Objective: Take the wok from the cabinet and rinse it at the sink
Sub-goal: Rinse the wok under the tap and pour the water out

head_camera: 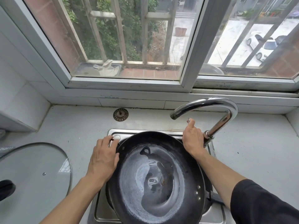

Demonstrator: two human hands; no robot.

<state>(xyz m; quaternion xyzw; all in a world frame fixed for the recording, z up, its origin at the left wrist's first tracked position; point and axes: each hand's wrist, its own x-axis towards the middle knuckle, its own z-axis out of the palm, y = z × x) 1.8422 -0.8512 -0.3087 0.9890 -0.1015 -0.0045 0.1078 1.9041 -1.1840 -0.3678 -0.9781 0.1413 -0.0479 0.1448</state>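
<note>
A: Nearest the camera, what fills the sink (pixel 217 214)?

B: The wok (pixel 155 178), a dark round pan tilted inside the steel basin, its pale, streaked inside facing up. Its riveted handle points out over the sink's near-right edge, under the person's dark sleeve (pixel 262 202).

A: And the hands?

B: The left hand (pixel 103 157) rests on the wok's left rim, fingers curled over a small metal handle there, so that grip is closed around the handle. The right hand (pixel 192 139), at the wok's far-right rim, is curled around the faucet lever beside the chrome faucet (pixel 215 110), thumb pointing up.

A: What lies left of the sink?

B: A glass lid (pixel 35 172) with a dark knob lies flat on the pale worktop (pixel 77 126).

A: Beyond the sink?

B: A round metal strainer (pixel 120 114) lies on the worktop behind it, then the window (pixel 129 46) with bars outside.
</note>
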